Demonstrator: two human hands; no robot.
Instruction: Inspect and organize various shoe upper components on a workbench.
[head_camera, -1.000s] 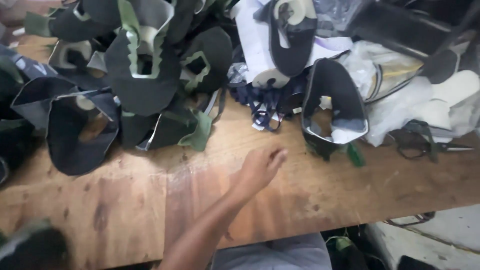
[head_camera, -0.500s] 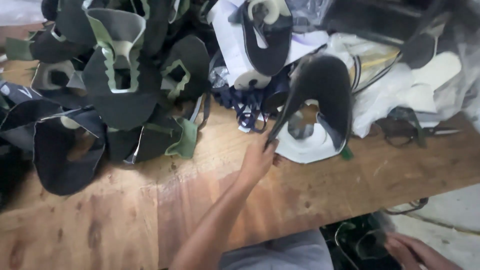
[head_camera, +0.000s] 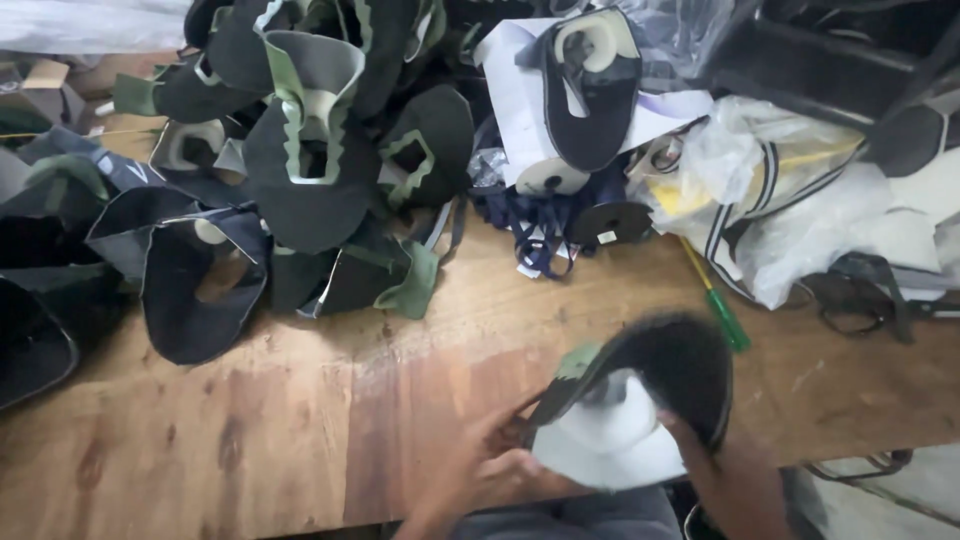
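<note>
I hold a dark shoe upper (head_camera: 655, 385) with a white inside and a green tab over the near edge of the wooden table (head_camera: 300, 400). My left hand (head_camera: 490, 465) grips its left side from below. On the right, my right hand (head_camera: 725, 465) clasps its lower rim. The piece is blurred by motion.
A heap of dark and green shoe uppers (head_camera: 300, 160) covers the table's back left. Blue straps (head_camera: 545, 230), a white paper with another upper (head_camera: 590, 90), plastic bags (head_camera: 780, 200), a green-handled tool (head_camera: 725, 320) and black scissors (head_camera: 860, 300) lie at the back right.
My left hand reached to the upper lying at the right, lifted it and brought it toward me. My right hand has come up and taken hold of it too.
</note>
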